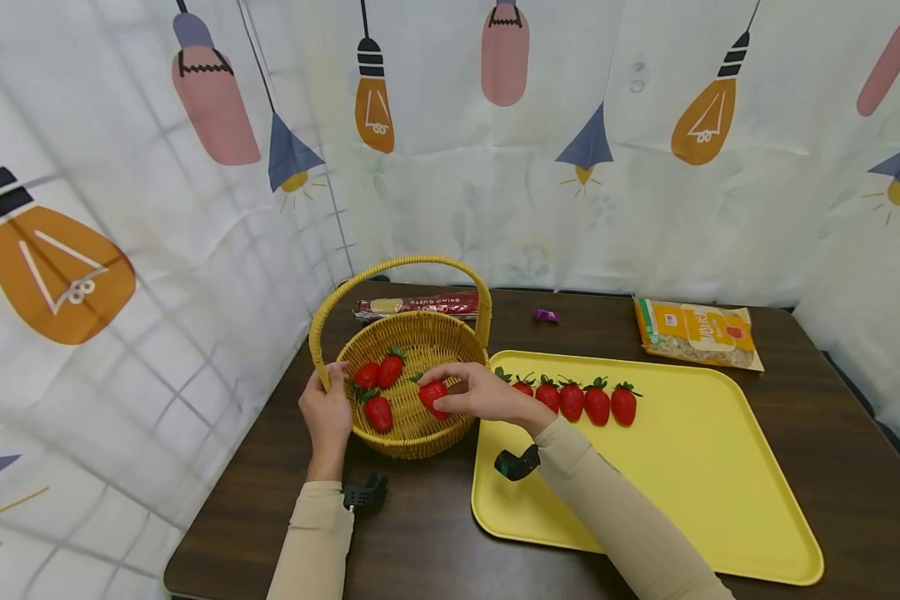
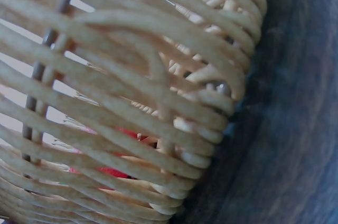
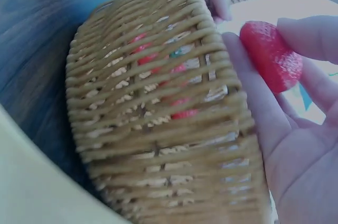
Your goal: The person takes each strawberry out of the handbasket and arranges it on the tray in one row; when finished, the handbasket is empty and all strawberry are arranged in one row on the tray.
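Observation:
A yellow woven basket with a tall handle stands at the left of the table. My left hand grips its left rim beside the foot of the handle; in the left wrist view the basket wall fills most of the picture and hides the fingers. Between thumb and fingers, my right hand pinches a strawberry at the inner right side of the basket, just above the rim. Several strawberries lie inside, toward the left. Others stand in a row on the yellow tray.
The tray sits to the right, close against the basket. Behind the basket lies a long red packet. A small purple-wrapped piece and an orange bag of grain-like food are at the back of the dark table, before a printed curtain.

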`<state>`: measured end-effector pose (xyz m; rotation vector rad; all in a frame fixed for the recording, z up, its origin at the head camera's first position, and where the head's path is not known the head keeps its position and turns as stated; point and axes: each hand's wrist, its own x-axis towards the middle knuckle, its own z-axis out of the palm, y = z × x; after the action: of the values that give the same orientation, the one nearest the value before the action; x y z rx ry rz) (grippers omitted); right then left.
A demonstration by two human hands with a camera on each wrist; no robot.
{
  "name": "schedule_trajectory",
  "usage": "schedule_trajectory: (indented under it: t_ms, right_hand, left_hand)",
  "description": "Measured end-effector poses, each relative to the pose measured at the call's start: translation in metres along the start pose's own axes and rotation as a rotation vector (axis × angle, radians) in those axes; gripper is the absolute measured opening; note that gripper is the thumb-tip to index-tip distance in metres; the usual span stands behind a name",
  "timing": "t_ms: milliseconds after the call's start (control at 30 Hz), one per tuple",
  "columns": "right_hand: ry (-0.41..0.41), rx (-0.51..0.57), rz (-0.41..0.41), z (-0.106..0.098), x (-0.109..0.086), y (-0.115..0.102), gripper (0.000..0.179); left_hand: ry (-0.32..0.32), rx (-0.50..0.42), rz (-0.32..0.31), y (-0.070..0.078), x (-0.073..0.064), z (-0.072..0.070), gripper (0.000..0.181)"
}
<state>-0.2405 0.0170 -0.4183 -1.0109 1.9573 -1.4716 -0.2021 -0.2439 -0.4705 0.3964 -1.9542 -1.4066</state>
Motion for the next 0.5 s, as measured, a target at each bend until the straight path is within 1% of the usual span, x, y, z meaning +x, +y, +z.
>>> schedule_trajectory:
  t_ms: [67,300,400,500]
  right_hand:
    - [0.029,0.037,0.004,-0.003,-0.006,0.002,0.036]
    - [0.083,0.087,0.021,-0.019,-0.032,0.010,0.039]
    - [0.136,0.108,0.042,-0.025,-0.044,0.017,0.040]
    - [0.216,0.115,0.068,-0.031,-0.057,0.023,0.040]
  left_hand:
    - [-0.002,0.003,0.000,0.000,0.000,0.000,0.036]
    - [0.000,0.009,0.006,0.000,0.000,0.000,0.035]
    - [0.000,0.008,0.008,0.000,0.000,0.001,0.035]
    - [0.003,0.004,0.008,0.000,0.000,0.000,0.036]
